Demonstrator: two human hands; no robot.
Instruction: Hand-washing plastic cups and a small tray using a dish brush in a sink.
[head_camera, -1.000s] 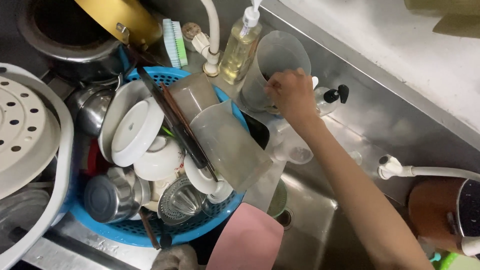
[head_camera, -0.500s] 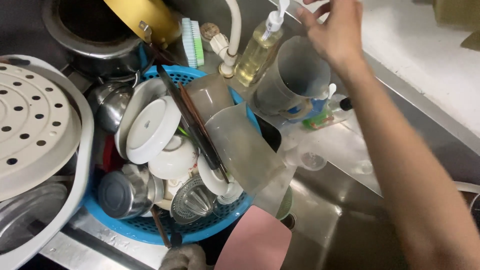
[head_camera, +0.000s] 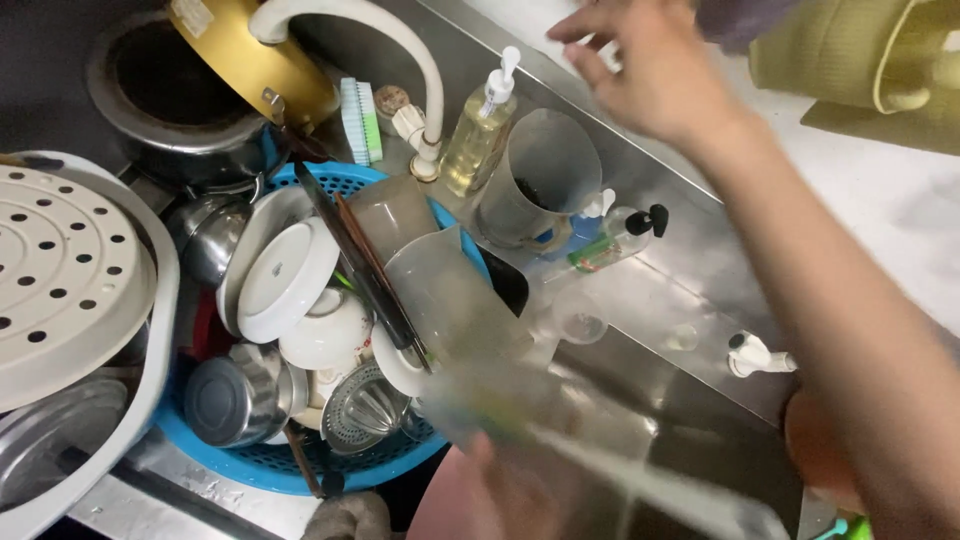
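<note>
**Entry: right hand open above the ledge, grey jug the nearest thing to it**

Far left: a white perforated steamer tray (head_camera: 60, 270) leans over the rim of a blue basket (head_camera: 250, 462). The basket is packed with a white bowl (head_camera: 285, 280), a steel cup (head_camera: 225, 400) and a clear tumbler (head_camera: 445, 290).

Centre, bottom edge: the left hand (head_camera: 495, 490) is badly blurred. A long translucent smeared thing (head_camera: 600, 455) lies just over it, with its long axis running from 10 to 4 o'clock. I cannot tell what it is, nor whether the fingers are closed on it.

Centre, on the steel ledge behind the sink: a soap pump bottle (head_camera: 478, 145) stands beside the white tap (head_camera: 420, 110). Just at its 3 o'clock sits a translucent grey jug (head_camera: 540, 175), mouth up towards the camera and handle towards 6 o'clock.

Right: the right hand (head_camera: 655, 80) is raised, fingers (head_camera: 585, 25) apart, holding nothing and touching nothing. The jug lies at 7 o'clock from the palm, near but apart. This hand is clearly nearer to the jug than the left one, which is well apart from it at the bottom of the view.
</note>
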